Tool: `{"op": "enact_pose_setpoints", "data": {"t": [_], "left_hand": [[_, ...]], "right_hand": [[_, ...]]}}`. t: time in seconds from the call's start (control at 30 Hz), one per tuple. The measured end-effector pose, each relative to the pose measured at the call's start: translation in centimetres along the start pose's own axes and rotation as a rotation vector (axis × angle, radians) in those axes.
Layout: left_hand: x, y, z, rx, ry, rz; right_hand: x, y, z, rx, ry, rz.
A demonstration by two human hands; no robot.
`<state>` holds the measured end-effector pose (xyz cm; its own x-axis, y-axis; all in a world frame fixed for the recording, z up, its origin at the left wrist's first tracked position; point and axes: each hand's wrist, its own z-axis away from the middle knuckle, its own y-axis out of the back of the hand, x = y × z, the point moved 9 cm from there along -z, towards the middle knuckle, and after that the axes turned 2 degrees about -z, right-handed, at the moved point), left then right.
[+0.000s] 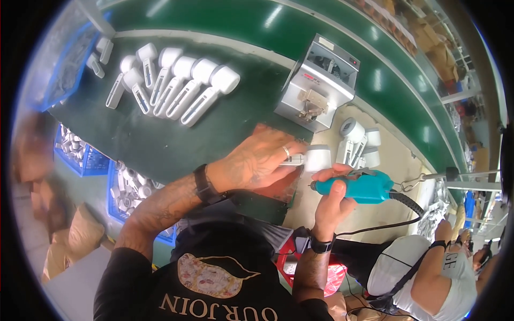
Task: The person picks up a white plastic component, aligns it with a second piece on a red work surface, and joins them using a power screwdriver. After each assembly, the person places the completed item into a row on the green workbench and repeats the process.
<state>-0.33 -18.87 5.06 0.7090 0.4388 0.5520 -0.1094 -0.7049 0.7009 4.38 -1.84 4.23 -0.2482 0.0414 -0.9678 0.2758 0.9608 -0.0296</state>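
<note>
My left hand (259,158), with a ring on one finger, lies over a reddish-brown mat and is closed on a white handheld device (318,158). The device's round head points right, and much of its handle is hidden under my fingers. In my right hand (333,206) is a teal electric screwdriver (360,187), held level with its tip to the left, just below the device and apart from it. A black cable runs from its right end. Several similar white devices (354,143) stand in a cluster to the right.
Rows of white devices (184,88) lie at the far left of the dark green table. A silver box-shaped machine (316,80) stands at the back. Blue baskets of white parts (128,187) sit below the table's left edge. Another person (423,273) is at lower right.
</note>
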Motion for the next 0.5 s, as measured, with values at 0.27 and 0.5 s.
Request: {"op": "enact_pose_setpoints", "data": {"t": [0.27, 0.5], "left_hand": [[-0.3, -0.1, -0.3, 0.058, -0.013, 0.043], [-2.3, -1.4, -1.0, -0.035, -0.066, 0.083]], "right_hand": [[-5.6, -2.2, -1.7, -0.005, 0.102, -0.108], [-5.6, -5.1, -8.4, 0.042, 0.242, -0.268]]}}
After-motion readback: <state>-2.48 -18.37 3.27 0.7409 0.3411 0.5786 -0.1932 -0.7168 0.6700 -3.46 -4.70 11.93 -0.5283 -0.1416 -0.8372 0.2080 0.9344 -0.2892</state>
